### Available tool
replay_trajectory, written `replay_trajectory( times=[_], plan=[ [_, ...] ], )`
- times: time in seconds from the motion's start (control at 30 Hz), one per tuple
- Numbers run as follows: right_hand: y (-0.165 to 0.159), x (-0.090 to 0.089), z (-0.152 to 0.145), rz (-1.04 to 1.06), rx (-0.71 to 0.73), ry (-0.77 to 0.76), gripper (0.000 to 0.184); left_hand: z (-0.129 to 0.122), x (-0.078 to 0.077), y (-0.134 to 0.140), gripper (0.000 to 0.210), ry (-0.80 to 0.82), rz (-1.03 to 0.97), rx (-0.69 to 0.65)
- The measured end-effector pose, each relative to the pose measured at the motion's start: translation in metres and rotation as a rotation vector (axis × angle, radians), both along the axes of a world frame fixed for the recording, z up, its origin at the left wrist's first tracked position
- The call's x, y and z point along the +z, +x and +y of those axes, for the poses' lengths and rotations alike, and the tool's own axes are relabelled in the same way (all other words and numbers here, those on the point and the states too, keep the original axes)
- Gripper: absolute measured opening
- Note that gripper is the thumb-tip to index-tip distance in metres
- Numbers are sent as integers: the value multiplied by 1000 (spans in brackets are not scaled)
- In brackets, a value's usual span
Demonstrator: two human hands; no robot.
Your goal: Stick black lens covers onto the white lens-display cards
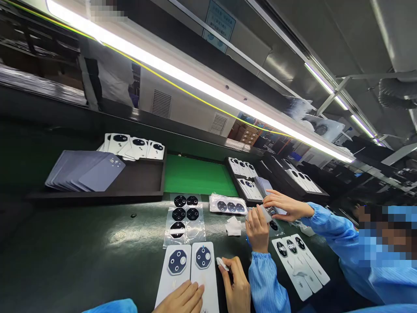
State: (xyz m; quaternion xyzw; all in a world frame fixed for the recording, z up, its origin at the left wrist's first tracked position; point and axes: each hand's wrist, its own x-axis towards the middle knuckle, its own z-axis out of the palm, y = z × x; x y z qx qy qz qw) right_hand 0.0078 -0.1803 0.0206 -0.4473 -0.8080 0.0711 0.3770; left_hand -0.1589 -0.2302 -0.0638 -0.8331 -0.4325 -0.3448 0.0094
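Observation:
Two white phone back covers, a left one [176,278] and a right one [208,284], lie side by side on the dark table, each with a dark octagonal camera area. My left hand [182,298] rests flat across their lower part, fingers stretched out. Just right of the covers, my right hand [237,282] pinches a small folded white wipe [222,263] between thumb and fingers, apart from the covers. Beyond them is a clear film sheet [185,238] carrying several black octagonal stickers. Another crumpled white wipe [233,226] lies farther back.
At right, a co-worker's hands [286,205] hold a pale cover above three white covers [304,274]. A black tray [143,176] with grey and white covers stands back left. Behind lies a green belt [198,176]; more trays [243,180] stand beyond. A wrapped sticker pack [227,204] sits mid-table.

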Motion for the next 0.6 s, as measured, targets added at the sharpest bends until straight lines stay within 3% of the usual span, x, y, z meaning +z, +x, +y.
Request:
replay_trajectory(
  times=[0.4,0.5,0.6],
  plan=[
    [-11,18,-4,3,-50,60,25,-3,1,0,28,176,48,1],
    [-14,20,-4,36,-45,103,24,-5,11,-4,25,247,48,2],
    [-14,20,-3,41,-31,124,22,-9,31,-12,22,320,33,22]
  ],
)
